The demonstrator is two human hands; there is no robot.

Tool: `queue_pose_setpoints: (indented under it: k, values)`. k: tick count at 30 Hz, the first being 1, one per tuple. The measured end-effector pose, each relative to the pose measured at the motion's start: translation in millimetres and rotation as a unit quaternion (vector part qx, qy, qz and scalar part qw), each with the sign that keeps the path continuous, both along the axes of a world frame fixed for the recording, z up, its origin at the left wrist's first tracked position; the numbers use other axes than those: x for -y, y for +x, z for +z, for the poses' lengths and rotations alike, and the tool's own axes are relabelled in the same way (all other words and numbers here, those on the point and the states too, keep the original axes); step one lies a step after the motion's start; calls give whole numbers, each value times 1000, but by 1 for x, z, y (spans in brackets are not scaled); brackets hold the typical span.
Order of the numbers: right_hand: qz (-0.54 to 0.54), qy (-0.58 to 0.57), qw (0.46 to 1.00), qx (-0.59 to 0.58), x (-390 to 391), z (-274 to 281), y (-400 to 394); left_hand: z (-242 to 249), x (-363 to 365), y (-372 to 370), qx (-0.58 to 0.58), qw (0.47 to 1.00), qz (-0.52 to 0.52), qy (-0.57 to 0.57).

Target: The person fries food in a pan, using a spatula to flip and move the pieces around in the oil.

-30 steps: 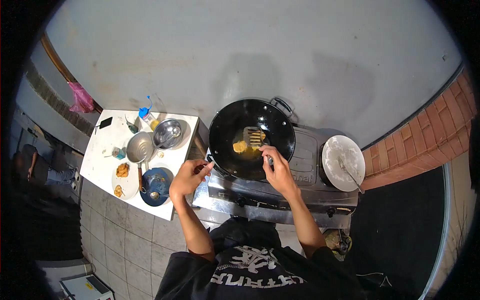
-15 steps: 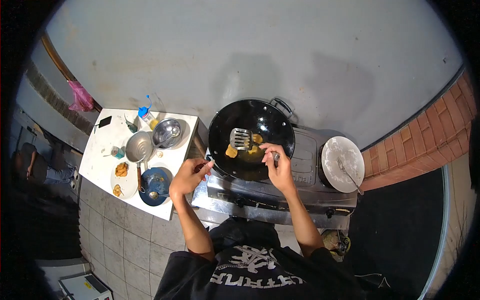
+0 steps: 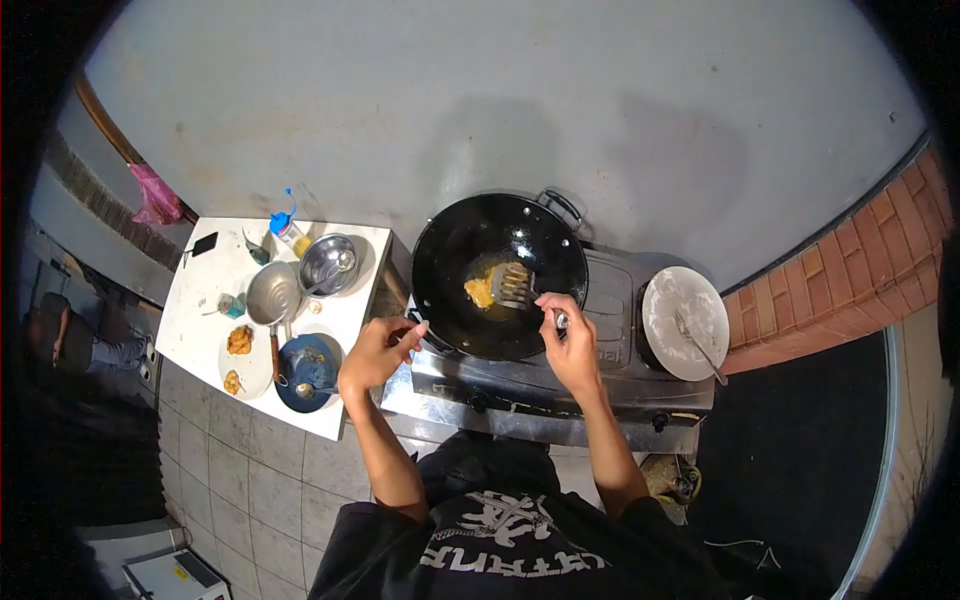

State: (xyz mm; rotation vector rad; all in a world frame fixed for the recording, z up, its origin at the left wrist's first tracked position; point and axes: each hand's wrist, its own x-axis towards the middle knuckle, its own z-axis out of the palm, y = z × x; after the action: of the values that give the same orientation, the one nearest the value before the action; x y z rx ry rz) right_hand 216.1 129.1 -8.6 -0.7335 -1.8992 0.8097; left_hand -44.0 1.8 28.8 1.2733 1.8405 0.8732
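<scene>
My right hand (image 3: pixel 572 340) is closed around the handle of a slotted metal spatula (image 3: pixel 513 285). The spatula's head is down inside a black wok (image 3: pixel 450 240), beside and partly over golden frying food (image 3: pixel 480 291) in a little oil. At the wok's near-left side, my left hand (image 3: pixel 383 350) pinches the wok's side handle (image 3: pixel 418 318) between thumb and fingers. Some of the food is hidden behind the spatula's slotted blade.
The wok stands on a metal gas stove (image 3: pixel 560 395). To its right is a white-dusted bowl (image 3: pixel 685 315) with a fork-like utensil (image 3: pixel 700 348). A white table (image 3: pixel 200 300) at left bears a saucepan (image 3: pixel 272 295), steel bowl (image 3: pixel 330 262), blue plate (image 3: pixel 300 372) and oil bottle (image 3: pixel 292 236). A person (image 3: pixel 90 340) is far left.
The spatula has moved right and lower in the wok, tilting its blade beside the food. My right hand has shifted slightly right and down. My left hand has stayed put.
</scene>
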Motion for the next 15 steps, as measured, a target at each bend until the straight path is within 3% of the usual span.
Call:
queue_pose_setpoints:
  k: [13,15]
  values:
    - [79,-7,996,34,4,-10,-23,-5,4,-6,27,1000,13,4]
    - [10,-40,999,-12,-6,-25,-21,-2,5,-6,25,1000,18,1]
